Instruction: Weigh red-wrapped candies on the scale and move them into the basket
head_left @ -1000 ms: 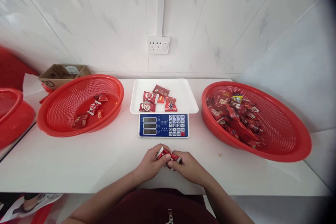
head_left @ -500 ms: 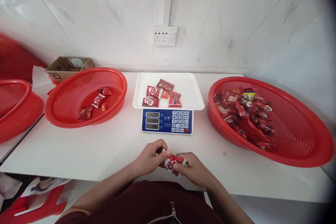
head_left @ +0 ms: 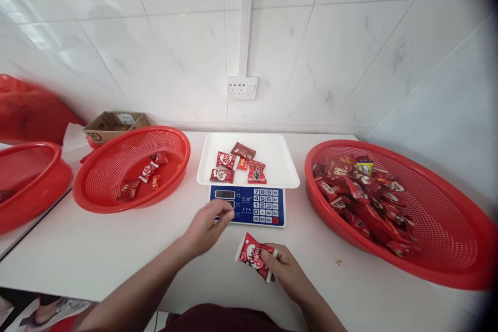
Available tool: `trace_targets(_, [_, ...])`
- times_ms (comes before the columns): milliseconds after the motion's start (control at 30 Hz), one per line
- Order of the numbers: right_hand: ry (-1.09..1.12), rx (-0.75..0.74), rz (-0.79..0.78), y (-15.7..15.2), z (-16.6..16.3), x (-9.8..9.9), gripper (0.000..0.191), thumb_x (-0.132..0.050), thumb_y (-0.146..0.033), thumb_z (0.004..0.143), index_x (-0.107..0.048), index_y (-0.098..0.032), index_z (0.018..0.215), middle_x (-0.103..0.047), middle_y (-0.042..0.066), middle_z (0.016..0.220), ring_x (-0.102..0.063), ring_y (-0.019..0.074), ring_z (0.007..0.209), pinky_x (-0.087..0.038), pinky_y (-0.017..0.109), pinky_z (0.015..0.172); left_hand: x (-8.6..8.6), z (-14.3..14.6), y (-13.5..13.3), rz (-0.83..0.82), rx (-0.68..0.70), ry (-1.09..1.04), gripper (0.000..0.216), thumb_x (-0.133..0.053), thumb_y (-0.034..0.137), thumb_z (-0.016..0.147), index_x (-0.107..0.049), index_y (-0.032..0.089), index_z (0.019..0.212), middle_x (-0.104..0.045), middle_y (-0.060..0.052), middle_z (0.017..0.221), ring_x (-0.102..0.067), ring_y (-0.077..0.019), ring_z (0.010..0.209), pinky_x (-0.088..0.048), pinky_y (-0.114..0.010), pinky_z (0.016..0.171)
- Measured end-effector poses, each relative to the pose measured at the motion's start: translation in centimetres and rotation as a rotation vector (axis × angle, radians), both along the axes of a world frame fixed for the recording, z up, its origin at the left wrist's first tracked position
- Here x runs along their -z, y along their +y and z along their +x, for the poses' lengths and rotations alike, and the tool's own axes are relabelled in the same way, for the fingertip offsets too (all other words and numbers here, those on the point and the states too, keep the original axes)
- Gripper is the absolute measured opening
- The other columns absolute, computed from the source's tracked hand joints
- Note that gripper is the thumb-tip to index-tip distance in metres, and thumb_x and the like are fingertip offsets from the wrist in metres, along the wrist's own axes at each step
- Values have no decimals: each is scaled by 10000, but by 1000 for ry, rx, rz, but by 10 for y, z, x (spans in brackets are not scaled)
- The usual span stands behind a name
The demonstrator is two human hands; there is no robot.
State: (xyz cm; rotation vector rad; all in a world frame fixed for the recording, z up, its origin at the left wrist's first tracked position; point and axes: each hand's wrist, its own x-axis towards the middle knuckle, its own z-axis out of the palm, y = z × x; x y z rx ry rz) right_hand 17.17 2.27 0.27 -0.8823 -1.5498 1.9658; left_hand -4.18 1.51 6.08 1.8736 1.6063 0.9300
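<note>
My right hand (head_left: 286, 272) grips a red and white candy packet (head_left: 254, 257) by its right side, with the thumb on its printed face. Apart from the packet, my left hand (head_left: 208, 225) hovers over the lower left of the blue digital scale (head_left: 249, 220), hiding part of its displays. Its fingers are bent and drawn together, and I see nothing in them. On the scale's white tray (head_left: 278, 158) lie several candy packets, among them a dark red one (head_left: 243, 151) at the back and a red one (head_left: 257, 172) at the right.
A red basket (head_left: 462, 270) heaped with candy packets stands at the right. To the left is another red basket (head_left: 87, 194) with several packets, and a third (head_left: 50, 192) at the edge. Behind them sits a cardboard box (head_left: 105, 135). A tiny scrap (head_left: 339, 262) lies near the right basket.
My left hand has let go of the candy packet and moved up and left to the scale. The right hand keeps the packet, now more fully visible. The view has tilted upward.
</note>
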Motion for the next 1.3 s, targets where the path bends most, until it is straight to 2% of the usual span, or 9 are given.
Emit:
trace_targets(100, [56,87,-106,1,2,14,515,-466,-650,766,-478,-169,582,-448,-29,460,-339,79,413,-248,212,432,-17,-27,27,149,-38,296,174,-437,275,882,-586,200,932,-622,-59,946,-550,-200,905,-433,-318,803])
trace_targets(233, [80,127,-151,-2,0,20,513,-489,-659,745,-465,-173,583,-448,-32,449,-333,76,400,-247,210,427,-31,-47,63,149,-103,516,302,-483,319,864,-560,207,1134,-559,-90,1180,-478,-261,1117,-398,-402,935])
trace_targets(333, [86,110,-149,-3,-2,18,504,-497,-652,746,-463,-173,592,-448,-33,457,-359,81,412,-257,207,428,-30,-50,86,39,-36,609,569,-512,467,832,-400,225,1335,-318,-111,1441,-193,-331,1344,-260,-491,1049])
trace_targets(400, [88,97,-146,-2,-2,17,501,-490,-647,755,-470,-170,601,-452,-31,464,-367,80,417,-264,204,429,-25,-48,98,-42,54,620,673,-465,547,832,-284,241,1403,-166,-106,1506,-34,-336,1379,-195,-511,1073])
trace_targets(533, [81,62,-127,-3,0,15,513,-473,-664,752,-485,-170,615,-445,-34,474,-370,82,421,-284,204,429,-15,-41,116,-87,111,631,678,-346,598,859,-168,288,1435,-60,-79,1528,30,-321,1381,-137,-529,1078])
trace_targets(833, [42,-6,-51,-4,1,12,530,-450,-665,766,-465,-168,583,-451,-25,486,-375,78,430,-307,201,440,-22,-11,143,-33,8,691,686,-270,628,862,-224,237,1424,-85,-105,1523,34,-323,1380,-88,-545,1077])
trace_targets(1033, [34,13,-44,-4,2,11,512,-457,-653,770,-495,-164,622,-446,-26,515,-394,87,441,-314,207,439,-23,22,142,52,141,710,726,-371,674,800,-302,259,1391,-157,-86,1512,-17,-359,1374,-5,-594,1059])
trace_targets(1167, [35,11,-44,-5,2,13,513,-462,-655,766,-503,-162,630,-437,-29,519,-393,85,444,-314,204,436,-25,19,151,-11,214,713,709,-434,639,789,-340,240,1369,-230,-97,1491,-95,-335,1371,-38,-571,1068])
trace_targets(1300, [35,8,-33,-5,2,11,505,-466,-644,772,-500,-161,628,-442,-29,524,-393,83,449,-317,206,443,-35,8,156,34,249,666,687,-547,520,778,-325,254,1371,-303,-75,1458,-159,-300,1359,-110,-505,1087])
